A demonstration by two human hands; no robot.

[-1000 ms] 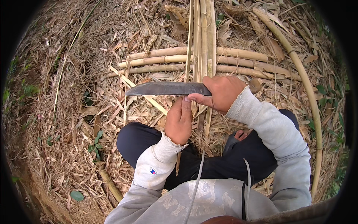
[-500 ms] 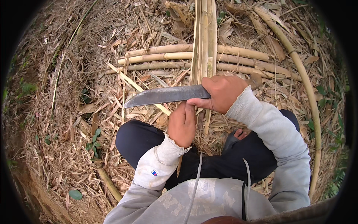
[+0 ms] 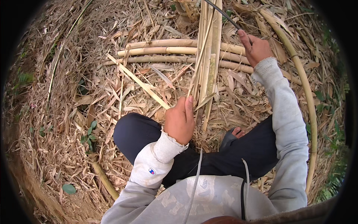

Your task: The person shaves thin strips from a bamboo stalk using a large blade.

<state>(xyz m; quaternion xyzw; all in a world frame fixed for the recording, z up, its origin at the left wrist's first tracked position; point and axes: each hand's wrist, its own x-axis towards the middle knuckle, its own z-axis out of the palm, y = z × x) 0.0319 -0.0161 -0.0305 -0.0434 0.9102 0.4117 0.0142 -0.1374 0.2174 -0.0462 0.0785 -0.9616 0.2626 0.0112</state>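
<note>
My left hand point(image 3: 179, 121) is closed, pinching the near end of a thin bamboo strip point(image 3: 197, 65) between thumb and fingers. That strip runs away from me along a bundle of long split bamboo strips point(image 3: 213, 44). Out to the far right, my right hand point(image 3: 258, 49) grips a machete point(image 3: 225, 15). Its dark blade is seen nearly edge-on, slanting up and left over the strips; the handle is mostly hidden in my fist. The bundle rests across three bamboo poles point(image 3: 160, 50) lying side by side on the ground.
Dry leaves and shavings cover the ground. A loose pale strip point(image 3: 140, 82) lies to the left of the bundle. One long curved pole point(image 3: 307, 93) passes along my right side, and a short pole point(image 3: 104, 181) lies at lower left. A stump point(image 3: 188, 15) stands at the far end.
My right hand has swung the machete up and away to the far right, off the strips and apart from my left hand. The left hand has stayed low, and the strip it pinches now shows.
</note>
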